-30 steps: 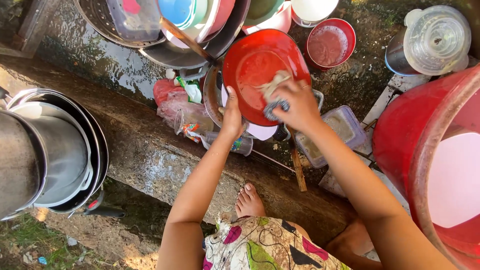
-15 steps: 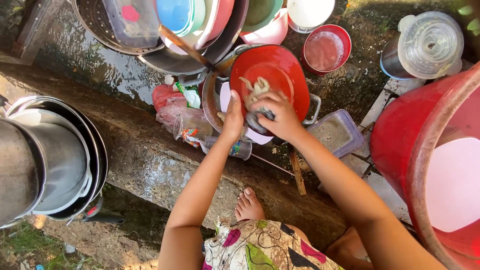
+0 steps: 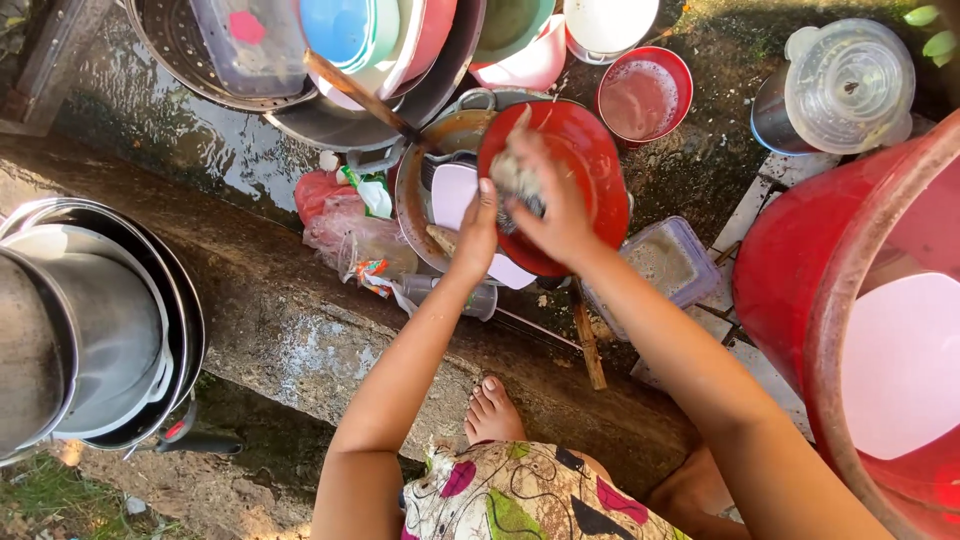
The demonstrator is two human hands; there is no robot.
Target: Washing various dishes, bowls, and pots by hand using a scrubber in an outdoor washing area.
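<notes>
My left hand (image 3: pixel 474 236) grips the near-left rim of a red plastic bowl (image 3: pixel 590 165), which is tilted toward me over a metal pan (image 3: pixel 452 132). My right hand (image 3: pixel 550 210) presses a pale cloth and a dark scouring pad (image 3: pixel 515 178) against the inside of the bowl near its left edge. A white plate (image 3: pixel 452 195) lies in the pan just under my left hand.
Stacked bowls and a metal colander (image 3: pixel 200 60) sit at the top left. A small red bowl of murky water (image 3: pixel 640 100), a clear lidded jar (image 3: pixel 845 85) and a big red tub (image 3: pixel 850 300) are to the right. Steel pots (image 3: pixel 90 320) stand left, beyond a concrete ledge (image 3: pixel 300 320).
The red bowl has turned and shifted slightly right. My right hand with the cloth moved up and left across the bowl's inside. My left hand stayed on the rim.
</notes>
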